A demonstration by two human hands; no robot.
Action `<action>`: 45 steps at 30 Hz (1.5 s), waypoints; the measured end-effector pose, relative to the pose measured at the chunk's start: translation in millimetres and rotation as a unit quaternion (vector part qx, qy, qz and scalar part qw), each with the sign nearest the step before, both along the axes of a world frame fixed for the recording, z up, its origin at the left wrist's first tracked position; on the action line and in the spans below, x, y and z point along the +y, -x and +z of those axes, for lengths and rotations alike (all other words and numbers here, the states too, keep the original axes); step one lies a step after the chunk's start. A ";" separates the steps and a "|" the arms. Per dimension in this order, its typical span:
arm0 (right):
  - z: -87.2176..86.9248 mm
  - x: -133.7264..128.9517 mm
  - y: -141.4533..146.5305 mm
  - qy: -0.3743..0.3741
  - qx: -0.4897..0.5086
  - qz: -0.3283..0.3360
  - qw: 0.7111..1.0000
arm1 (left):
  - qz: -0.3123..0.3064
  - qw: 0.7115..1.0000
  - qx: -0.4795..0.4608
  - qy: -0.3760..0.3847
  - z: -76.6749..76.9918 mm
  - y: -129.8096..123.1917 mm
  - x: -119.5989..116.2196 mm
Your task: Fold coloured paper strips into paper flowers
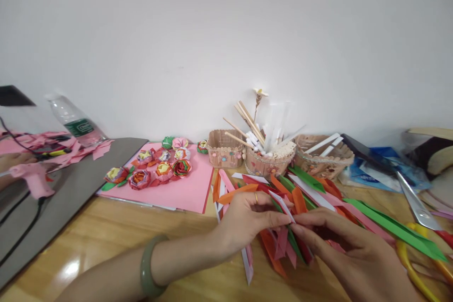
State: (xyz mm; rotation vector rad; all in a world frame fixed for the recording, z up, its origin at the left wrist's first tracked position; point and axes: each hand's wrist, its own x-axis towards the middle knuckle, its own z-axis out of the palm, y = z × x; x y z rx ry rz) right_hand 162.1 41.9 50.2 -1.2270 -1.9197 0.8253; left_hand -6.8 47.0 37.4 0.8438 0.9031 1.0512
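Note:
My left hand (244,221), with a green bangle (151,264) on its wrist, pinches a folded white paper strip (282,204) between thumb and fingers. Closed on the strip's near end, my right hand (357,255) meets the left thumb there. Around and beneath both hands lies a heap of folded paper strips in orange, green, pink and white; an orange strip (237,193) sticks out on the left and a green strip (396,226) on the right. Part of the heap is hidden behind my fingers.
Folded paper flowers (164,170) lie on pink paper (196,188). Behind stand small baskets (225,151), one with sticks. Scissors (412,269) lie right. At far left are another person's hand (14,161), a pink glue gun (33,178) with its cord and a bottle (76,120).

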 end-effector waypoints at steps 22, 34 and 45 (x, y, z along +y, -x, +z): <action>-15.7 7.0 -15.7 -0.136 -0.046 0.126 0.981 | -0.072 0.986 -0.129 0.076 9.4 13.4 6.2; -17.7 4.5 -10.5 -0.145 -0.097 0.188 0.967 | -0.164 0.970 -0.144 0.104 3.9 10.3 4.0; -14.9 -0.5 -11.7 -0.152 -0.100 0.135 0.974 | -0.111 0.984 -0.126 0.054 1.7 5.7 0.6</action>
